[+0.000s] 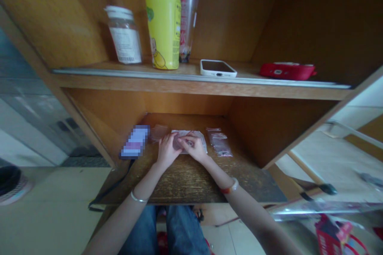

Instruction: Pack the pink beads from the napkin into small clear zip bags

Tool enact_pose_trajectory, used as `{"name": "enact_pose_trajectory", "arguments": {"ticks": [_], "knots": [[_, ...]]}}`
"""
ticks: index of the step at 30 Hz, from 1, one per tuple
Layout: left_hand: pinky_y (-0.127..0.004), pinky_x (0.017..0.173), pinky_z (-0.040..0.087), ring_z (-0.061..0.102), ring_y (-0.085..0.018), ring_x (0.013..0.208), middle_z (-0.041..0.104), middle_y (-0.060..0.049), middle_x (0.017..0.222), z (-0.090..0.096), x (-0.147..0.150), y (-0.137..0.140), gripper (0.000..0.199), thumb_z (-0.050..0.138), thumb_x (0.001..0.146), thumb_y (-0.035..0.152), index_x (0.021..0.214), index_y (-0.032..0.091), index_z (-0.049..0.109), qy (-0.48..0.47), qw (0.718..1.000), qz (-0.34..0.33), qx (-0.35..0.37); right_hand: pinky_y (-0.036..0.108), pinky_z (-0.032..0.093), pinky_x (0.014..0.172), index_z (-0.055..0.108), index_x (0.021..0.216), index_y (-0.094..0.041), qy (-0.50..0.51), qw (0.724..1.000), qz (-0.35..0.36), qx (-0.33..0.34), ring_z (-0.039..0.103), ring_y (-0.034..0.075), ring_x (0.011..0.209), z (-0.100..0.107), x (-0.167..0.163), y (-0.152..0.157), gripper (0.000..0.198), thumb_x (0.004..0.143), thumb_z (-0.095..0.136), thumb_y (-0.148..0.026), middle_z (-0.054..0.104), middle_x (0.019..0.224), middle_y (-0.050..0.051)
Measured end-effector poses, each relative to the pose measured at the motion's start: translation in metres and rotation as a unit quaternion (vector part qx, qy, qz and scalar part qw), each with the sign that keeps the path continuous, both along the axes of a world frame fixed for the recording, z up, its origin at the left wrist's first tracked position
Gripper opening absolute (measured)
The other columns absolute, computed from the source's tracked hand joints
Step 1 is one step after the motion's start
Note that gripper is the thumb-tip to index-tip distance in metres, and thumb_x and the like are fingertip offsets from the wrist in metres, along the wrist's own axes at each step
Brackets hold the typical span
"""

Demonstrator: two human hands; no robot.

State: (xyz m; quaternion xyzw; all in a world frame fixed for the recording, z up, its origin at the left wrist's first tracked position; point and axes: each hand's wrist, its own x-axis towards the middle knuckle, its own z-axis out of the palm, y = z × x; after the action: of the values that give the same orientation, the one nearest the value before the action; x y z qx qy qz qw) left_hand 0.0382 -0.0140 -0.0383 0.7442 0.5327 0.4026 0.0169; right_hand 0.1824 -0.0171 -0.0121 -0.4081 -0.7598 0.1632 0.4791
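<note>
Pale sheet (204, 139) lies flat on the worktop (179, 187), midway between its left and right edges and well back from the front edge, directly beneath the fingers of both hands. The left hand (168, 149) covers the sheet's left part; the right hand (193, 146) crosses its middle. The fingers are bent and drawn narrowly together, fingertips meeting above the sheet; whether they pinch anything cannot be told. A dark strap (115, 185) extends from the worktop's front left corner toward a phone (134, 142) near the left edge, its screen pixelated. Clear packets (220, 143) lie just right of the sheet; clear film (158, 132) lies to its left, toward the rear edge.
</note>
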Motion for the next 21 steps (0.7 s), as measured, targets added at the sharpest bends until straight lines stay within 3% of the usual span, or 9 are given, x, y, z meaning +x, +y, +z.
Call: {"name": "enact_pose_trajectory", "arguments": {"ticks": [5, 9, 14, 17, 21], "knots": [[-0.047, 0.092, 0.038, 0.057, -0.031, 0.107, 0.063, -0.011, 0.115, 0.001, -0.002, 0.000, 0.051, 0.069, 0.067, 0.025, 0.115, 0.023, 0.051, -0.024, 0.999, 0.033, 0.004, 0.026, 0.046, 0.070, 0.070, 0.076, -0.020, -0.019, 0.998, 0.026, -0.047, 0.061, 0.014, 0.071, -0.007, 0.003, 0.005, 0.018, 0.082, 0.057, -0.030, 0.069, 0.076, 0.002], [-0.045, 0.089, 0.043, 0.061, -0.027, 0.099, 0.065, -0.008, 0.107, -0.002, -0.002, 0.004, 0.050, 0.072, 0.066, 0.036, 0.109, 0.022, 0.053, -0.130, 0.991, 0.013, -0.019, 0.027, 0.047, 0.075, 0.068, 0.084, -0.018, 0.052, 0.996, 0.021, -0.071, 0.063, 0.015, 0.081, -0.012, 0.005, 0.015, 0.019, 0.083, 0.052, -0.027, 0.070, 0.086, 0.004], [-0.031, 0.077, 0.050, 0.065, -0.018, 0.083, 0.067, -0.006, 0.091, -0.010, -0.003, 0.016, 0.028, 0.056, 0.080, 0.043, 0.093, 0.019, 0.053, -0.341, 0.933, -0.082, -0.078, 0.027, 0.049, 0.075, 0.064, 0.094, -0.017, 0.114, 0.985, 0.044, -0.123, 0.064, 0.016, 0.083, -0.020, 0.007, 0.025, 0.023, 0.080, 0.047, -0.023, 0.070, 0.093, 0.006], [-0.030, 0.073, 0.051, 0.065, -0.018, 0.077, 0.067, -0.005, 0.081, -0.014, -0.006, 0.021, 0.027, 0.052, 0.080, 0.045, 0.083, 0.018, 0.054, -0.380, 0.917, -0.071, -0.101, 0.025, 0.050, 0.068, 0.061, 0.105, -0.016, 0.137, 0.979, 0.045, -0.144, 0.064, 0.016, 0.079, -0.025, 0.009, 0.028, 0.032, 0.077, 0.047, -0.022, 0.069, 0.094, 0.007], [-0.029, 0.067, 0.050, 0.064, -0.017, 0.070, 0.065, -0.003, 0.071, -0.014, -0.008, 0.022, 0.029, 0.055, 0.077, 0.046, 0.078, 0.018, 0.054, -0.407, 0.902, -0.063, -0.126, 0.025, 0.049, 0.062, 0.057, 0.113, -0.015, 0.150, 0.975, 0.030, -0.161, 0.062, 0.016, 0.069, -0.029, 0.010, 0.031, 0.039, 0.076, 0.050, -0.023, 0.069, 0.081, 0.004]]}}
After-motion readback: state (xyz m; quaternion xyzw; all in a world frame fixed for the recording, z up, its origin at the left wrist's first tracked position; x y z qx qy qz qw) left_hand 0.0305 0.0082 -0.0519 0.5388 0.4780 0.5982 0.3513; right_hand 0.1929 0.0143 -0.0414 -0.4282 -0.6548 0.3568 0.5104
